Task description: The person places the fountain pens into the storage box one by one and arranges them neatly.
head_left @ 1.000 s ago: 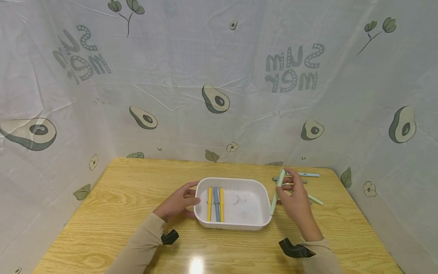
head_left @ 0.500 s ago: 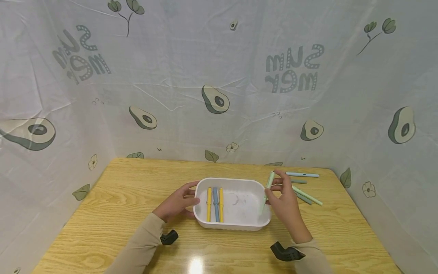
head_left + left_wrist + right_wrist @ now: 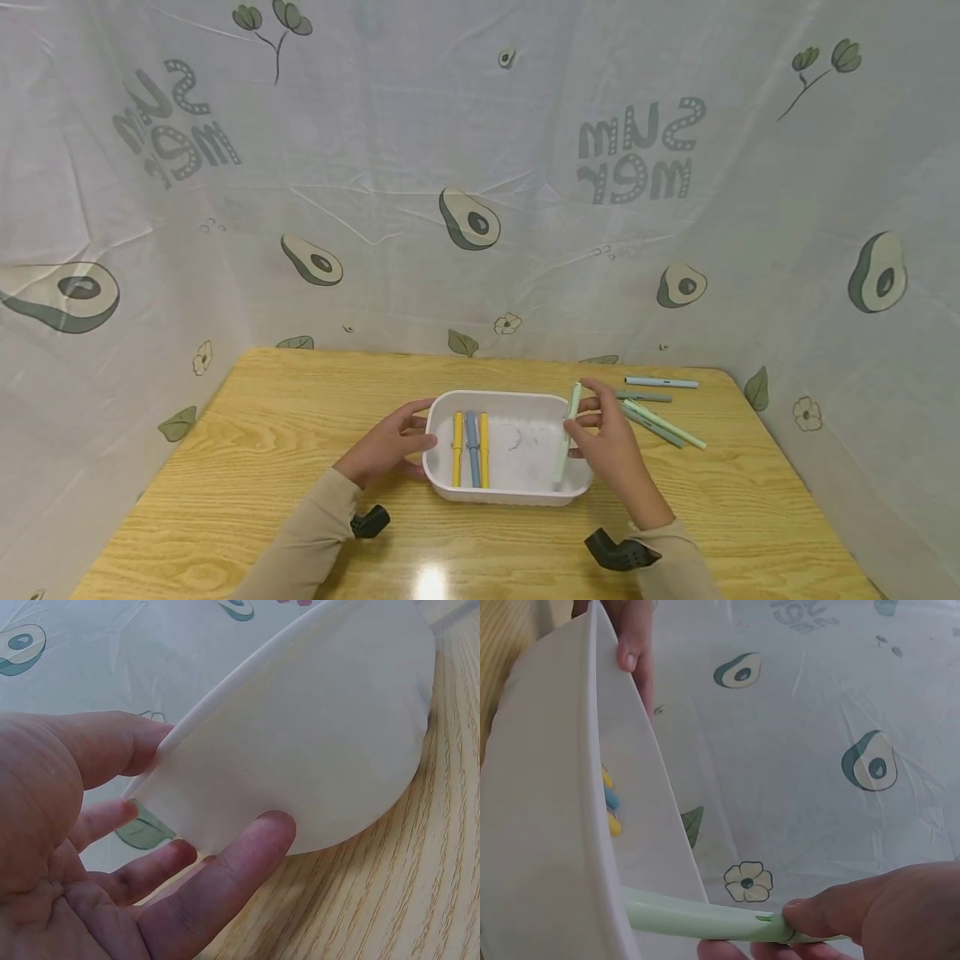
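Observation:
A white plastic tray [image 3: 510,497] stands on the table. My left hand [image 3: 386,443] holds its left end, thumb over the rim and fingers against the outer wall [image 3: 300,735] in the left wrist view. Side by side in the tray's left part lie a yellow pen [image 3: 457,454], a blue pen [image 3: 472,454] and another yellow pen [image 3: 484,454]. My right hand [image 3: 611,446] pinches a light green pen [image 3: 562,454] between thumb and fingers. That pen slants over the tray's right part, its lower end inside the walls; whether it touches the bottom I cannot tell.
Right of the tray, several pens lie on the wooden table [image 3: 300,417]: a light blue pen [image 3: 663,382], a grey-green pen [image 3: 648,397], and a light green pen [image 3: 678,432] beside another grey-green one. A patterned white curtain [image 3: 390,292] encloses the back and sides.
My right hand has carried the light green pen leftward from the tray's right rim to over its inside. The left hand keeps its hold on the tray.

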`<state>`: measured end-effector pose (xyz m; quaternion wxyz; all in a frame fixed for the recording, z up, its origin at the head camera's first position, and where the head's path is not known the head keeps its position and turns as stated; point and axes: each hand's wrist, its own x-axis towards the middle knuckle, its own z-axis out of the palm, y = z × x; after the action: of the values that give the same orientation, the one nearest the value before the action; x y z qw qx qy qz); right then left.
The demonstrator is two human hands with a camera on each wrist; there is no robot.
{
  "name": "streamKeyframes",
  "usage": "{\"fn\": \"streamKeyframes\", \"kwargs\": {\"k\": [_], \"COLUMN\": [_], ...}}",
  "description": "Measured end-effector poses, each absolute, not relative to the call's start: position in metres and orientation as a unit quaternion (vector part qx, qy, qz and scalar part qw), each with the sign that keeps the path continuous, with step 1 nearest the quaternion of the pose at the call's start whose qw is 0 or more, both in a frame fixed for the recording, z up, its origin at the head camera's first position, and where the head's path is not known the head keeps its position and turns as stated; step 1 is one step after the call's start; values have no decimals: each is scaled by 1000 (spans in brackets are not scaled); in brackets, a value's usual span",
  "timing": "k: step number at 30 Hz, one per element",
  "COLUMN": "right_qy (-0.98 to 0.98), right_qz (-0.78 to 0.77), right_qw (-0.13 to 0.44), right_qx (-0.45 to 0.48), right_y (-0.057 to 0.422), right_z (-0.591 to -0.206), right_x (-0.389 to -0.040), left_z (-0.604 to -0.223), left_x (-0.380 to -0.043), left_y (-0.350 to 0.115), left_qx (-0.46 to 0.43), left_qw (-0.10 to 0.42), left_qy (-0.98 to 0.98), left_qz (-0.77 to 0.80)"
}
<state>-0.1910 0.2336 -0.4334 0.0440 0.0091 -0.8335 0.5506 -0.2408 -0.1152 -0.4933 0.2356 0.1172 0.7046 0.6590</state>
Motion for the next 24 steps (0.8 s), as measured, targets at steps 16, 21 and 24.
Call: {"fn": "streamKeyframes", "kwargs": {"k": [16,21,24], "right_qy": [-827,-835,-844], "right_qz": [560,545,529], "right_qw": [-42,-70,-84], "right_qx": [-34,-32,-29], "right_y": [204,191,184], "right_z": [-446,-447,-449], "right_x": [-201,-207,-212], "left_z": [-492,-491,-491], "left_x": [-240,-237,-238], "left_y": [-111,-112,-113], "left_qx": [114,104,104], "left_qw": [241,235,236], "left_qy": [703,703,703], "left_qz": [660,663,662]}}
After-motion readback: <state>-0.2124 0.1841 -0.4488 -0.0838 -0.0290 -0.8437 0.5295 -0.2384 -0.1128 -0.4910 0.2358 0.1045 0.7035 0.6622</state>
